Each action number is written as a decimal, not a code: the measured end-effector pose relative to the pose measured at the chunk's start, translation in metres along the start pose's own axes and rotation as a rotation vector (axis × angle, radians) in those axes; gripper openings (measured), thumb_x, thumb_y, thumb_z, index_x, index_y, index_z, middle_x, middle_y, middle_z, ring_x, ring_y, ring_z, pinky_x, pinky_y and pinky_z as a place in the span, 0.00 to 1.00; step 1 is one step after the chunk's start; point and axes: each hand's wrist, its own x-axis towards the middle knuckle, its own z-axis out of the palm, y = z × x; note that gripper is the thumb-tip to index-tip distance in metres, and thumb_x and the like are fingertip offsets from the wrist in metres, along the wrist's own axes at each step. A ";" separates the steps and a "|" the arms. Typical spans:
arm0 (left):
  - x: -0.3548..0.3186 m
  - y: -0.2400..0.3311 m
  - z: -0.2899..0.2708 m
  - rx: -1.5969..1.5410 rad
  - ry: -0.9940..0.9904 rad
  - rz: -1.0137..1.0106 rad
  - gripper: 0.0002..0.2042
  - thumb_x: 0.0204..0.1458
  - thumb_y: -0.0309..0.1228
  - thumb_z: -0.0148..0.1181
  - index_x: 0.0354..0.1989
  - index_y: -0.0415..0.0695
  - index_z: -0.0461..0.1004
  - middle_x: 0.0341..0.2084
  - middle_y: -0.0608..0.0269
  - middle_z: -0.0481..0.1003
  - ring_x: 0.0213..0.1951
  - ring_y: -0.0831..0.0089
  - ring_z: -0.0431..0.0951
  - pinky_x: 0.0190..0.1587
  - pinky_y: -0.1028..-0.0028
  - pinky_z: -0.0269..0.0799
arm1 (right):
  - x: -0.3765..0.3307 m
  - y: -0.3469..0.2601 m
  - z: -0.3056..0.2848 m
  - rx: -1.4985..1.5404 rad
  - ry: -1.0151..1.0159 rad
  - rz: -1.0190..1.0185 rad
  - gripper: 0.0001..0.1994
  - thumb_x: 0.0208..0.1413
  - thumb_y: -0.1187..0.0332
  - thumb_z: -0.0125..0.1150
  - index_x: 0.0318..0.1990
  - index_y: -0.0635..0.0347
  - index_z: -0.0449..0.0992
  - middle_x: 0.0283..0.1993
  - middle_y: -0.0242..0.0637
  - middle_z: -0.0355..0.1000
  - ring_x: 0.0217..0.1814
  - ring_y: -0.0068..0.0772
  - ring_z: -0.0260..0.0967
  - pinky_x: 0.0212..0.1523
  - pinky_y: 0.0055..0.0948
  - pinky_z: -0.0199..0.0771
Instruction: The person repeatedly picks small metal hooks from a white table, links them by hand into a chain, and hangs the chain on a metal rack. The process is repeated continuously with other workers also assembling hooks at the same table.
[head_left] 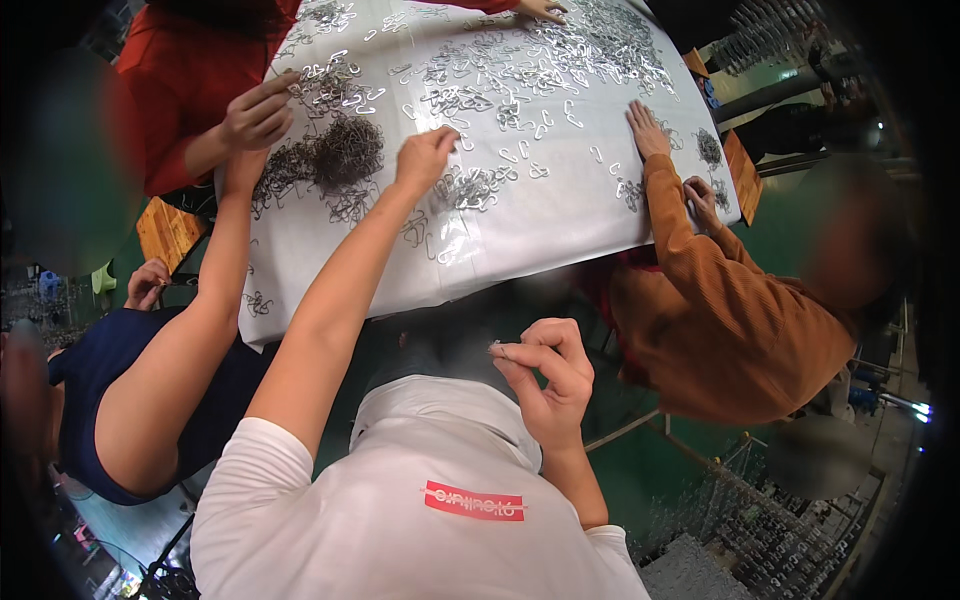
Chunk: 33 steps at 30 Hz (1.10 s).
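My left hand reaches out over the white-covered table, its thumb and fingers pinched together. Whatever lies between those fingertips is too small to make out. Just to its right is a loose heap of shiny bent-wire hooks. My right hand is raised in front of my white shirt, off the table, thumb against forefinger. At its fingertips shows a small metal piece, whose exact shape I cannot tell.
A dark, tangled wire heap lies left of my left arm. More hooks spread across the far side. Co-workers flank me: a red sleeve and a dark blue garment at left, a brown corduroy sleeve at right. Wooden stools stand beside the table.
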 end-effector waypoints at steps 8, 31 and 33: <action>-0.065 0.011 0.017 0.176 -0.087 0.358 0.13 0.51 0.33 0.62 0.45 0.48 0.77 0.48 0.54 0.74 0.53 0.56 0.70 0.54 0.63 0.67 | -0.008 0.005 0.000 -0.041 0.013 0.005 0.13 0.34 0.81 0.72 0.31 0.58 0.82 0.27 0.30 0.65 0.34 0.32 0.63 0.36 0.30 0.62; -0.023 -0.029 -0.008 -0.424 0.173 -0.221 0.10 0.51 0.27 0.59 0.42 0.45 0.81 0.37 0.54 0.80 0.39 0.67 0.80 0.42 0.71 0.74 | -0.008 0.015 0.001 -0.037 -0.005 -0.007 0.10 0.37 0.80 0.71 0.30 0.58 0.82 0.27 0.31 0.66 0.32 0.31 0.63 0.35 0.29 0.61; -0.042 -0.027 -0.007 -0.034 0.163 -0.091 0.09 0.49 0.29 0.61 0.39 0.45 0.82 0.37 0.53 0.79 0.39 0.61 0.79 0.44 0.66 0.73 | -0.010 0.015 0.001 -0.042 0.004 -0.008 0.10 0.37 0.80 0.71 0.31 0.58 0.82 0.27 0.31 0.67 0.32 0.31 0.63 0.35 0.29 0.62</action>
